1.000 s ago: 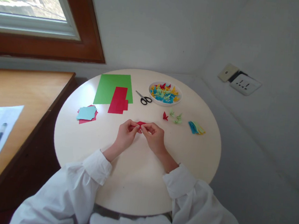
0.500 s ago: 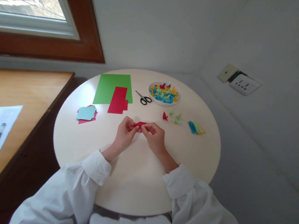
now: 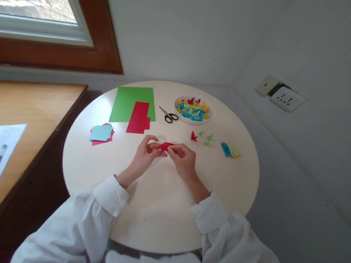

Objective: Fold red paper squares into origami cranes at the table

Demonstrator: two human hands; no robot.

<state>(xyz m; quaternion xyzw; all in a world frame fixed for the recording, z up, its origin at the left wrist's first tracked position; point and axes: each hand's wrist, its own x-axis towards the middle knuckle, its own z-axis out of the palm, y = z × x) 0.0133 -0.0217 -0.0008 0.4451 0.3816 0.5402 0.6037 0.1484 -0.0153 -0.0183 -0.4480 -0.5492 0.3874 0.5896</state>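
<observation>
Between both hands is a small piece of folded red paper [image 3: 165, 146], held just above the round white table [image 3: 154, 213]. My left hand [image 3: 144, 153] pinches its left end between thumb and fingers, with the index finger raised and curved. My right hand [image 3: 183, 159] grips the right side with thumb and fingertips, hiding part of the paper. Beyond my right hand lie a small folded red paper crane [image 3: 194, 137] and several pale green ones [image 3: 208, 139].
A white bowl [image 3: 192, 121] of colourful folded cranes stands at the back, beside black-handled scissors [image 3: 168, 116]. Red paper strips [image 3: 138, 117] overlap a green sheet [image 3: 128, 99]. Light blue squares [image 3: 101, 132] lie left; blue and yellow folded papers [image 3: 231, 150] lie right.
My left hand has shifted slightly left, its index finger lifting off the red paper. More of the paper shows now. My right hand has barely moved.
</observation>
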